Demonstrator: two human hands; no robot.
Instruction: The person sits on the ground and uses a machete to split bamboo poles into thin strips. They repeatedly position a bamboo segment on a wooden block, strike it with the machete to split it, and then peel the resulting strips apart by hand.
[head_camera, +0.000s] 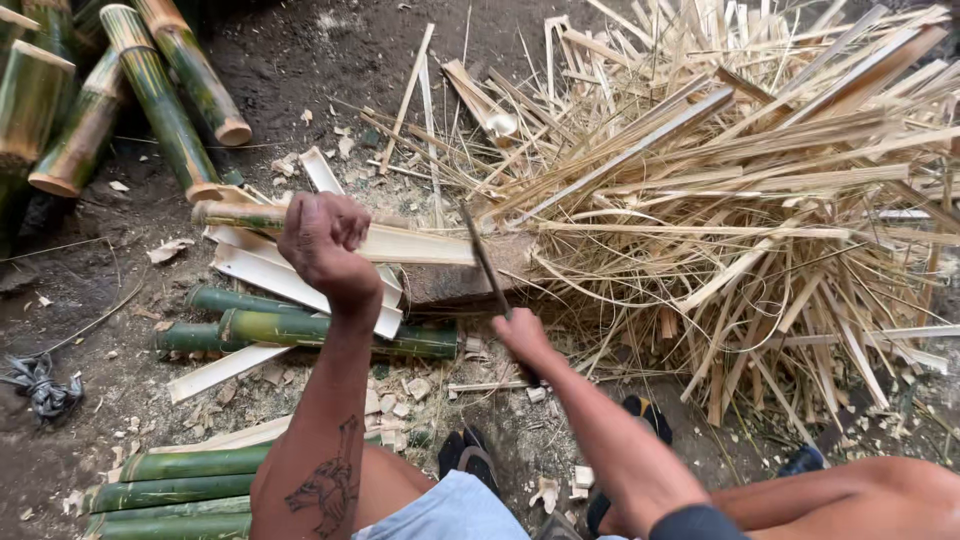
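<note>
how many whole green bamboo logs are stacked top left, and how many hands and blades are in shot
whole green bamboo logs, top left: about 5, the edge cuts some off
left hand, gripping a split bamboo piece: 1
right hand, holding the blade: 1
blade: 1
Total: about 8

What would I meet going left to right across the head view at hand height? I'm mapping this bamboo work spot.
Knotted rope scrap → green bamboo poles → left hand gripping a split bamboo piece → blade held by right hand → big pile of bamboo strips.
</note>
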